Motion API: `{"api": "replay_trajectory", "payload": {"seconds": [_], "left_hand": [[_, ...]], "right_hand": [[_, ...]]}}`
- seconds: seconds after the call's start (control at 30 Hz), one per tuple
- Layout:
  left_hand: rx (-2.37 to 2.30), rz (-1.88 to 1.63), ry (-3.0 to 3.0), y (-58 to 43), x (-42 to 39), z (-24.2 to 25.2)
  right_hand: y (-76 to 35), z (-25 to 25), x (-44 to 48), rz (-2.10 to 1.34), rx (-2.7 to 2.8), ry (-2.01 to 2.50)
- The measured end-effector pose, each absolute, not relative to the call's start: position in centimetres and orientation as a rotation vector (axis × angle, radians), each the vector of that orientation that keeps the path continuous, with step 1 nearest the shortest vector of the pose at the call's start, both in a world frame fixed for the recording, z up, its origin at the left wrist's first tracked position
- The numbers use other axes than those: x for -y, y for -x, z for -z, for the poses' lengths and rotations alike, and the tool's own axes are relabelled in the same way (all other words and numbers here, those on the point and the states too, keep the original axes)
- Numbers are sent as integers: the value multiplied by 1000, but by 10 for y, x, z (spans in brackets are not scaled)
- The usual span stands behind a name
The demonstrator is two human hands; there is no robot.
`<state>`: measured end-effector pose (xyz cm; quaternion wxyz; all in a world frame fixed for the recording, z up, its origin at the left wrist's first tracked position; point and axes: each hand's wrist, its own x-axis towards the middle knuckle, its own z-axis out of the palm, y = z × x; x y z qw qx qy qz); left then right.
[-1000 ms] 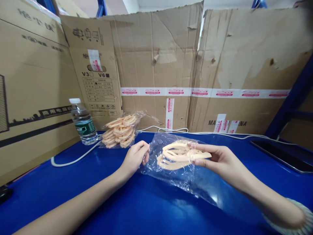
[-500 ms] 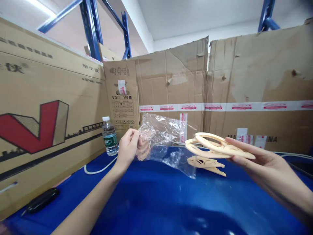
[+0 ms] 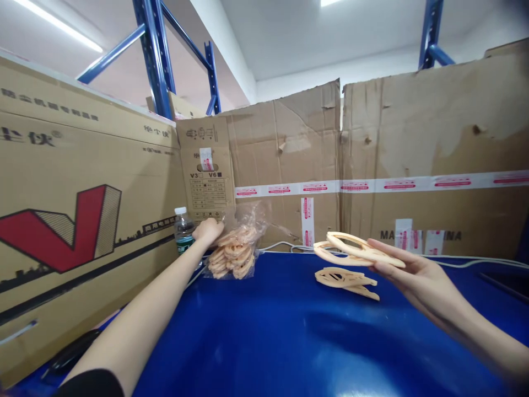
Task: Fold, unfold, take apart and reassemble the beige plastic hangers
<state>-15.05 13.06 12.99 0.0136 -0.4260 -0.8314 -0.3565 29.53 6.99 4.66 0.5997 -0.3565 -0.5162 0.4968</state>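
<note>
My left hand is closed on the upper left edge of a clear plastic bag. The bag rests at the back of the blue table, with several beige looped clips bunched inside. On the other side, my right hand pinches a beige looped clip by its narrow end, between thumb and fingers. Its two oval loops point left, held above the tabletop. Just below it, a similar beige clip lies on the table, apart from the held one.
A water bottle stands behind my left wrist, partly hidden. Cardboard boxes wall off the left and back of the blue table. White cables run along the back, and a black object lies at the left edge.
My left hand has moved left and back with the bag, which now rests on the table instead of stretching rightward. My right hand still holds its clip, slightly farther left in view.
</note>
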Motion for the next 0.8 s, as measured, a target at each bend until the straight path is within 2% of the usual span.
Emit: {"api": "replay_trajectory", "payload": {"seconds": [0.23, 0.37, 0.5, 0.53, 0.63, 0.7, 0.8], "left_hand": [[2465, 964, 1310, 136, -128, -128], [2124, 1024, 1360, 108, -108, -135], [1754, 1058, 1501, 52, -70, -124], [1534, 1049, 1628, 36, -57, -117], [1068, 691, 2166, -10, -16, -85], [1003, 449, 2396, -34, 4, -63], [1049, 337, 2598, -58, 12, -40]], "right_hand": [[-300, -30, -86, -1108, 1646, 967], [-296, -21, -91, -1132, 1916, 906], [-298, -21, -90, -974, 2147, 869], [-299, -22, -88, -917, 2203, 870], [-299, -29, -80, -698, 2376, 908], [-298, -32, -75, -564, 2468, 943], [-298, -34, -73, -473, 2536, 969]]}}
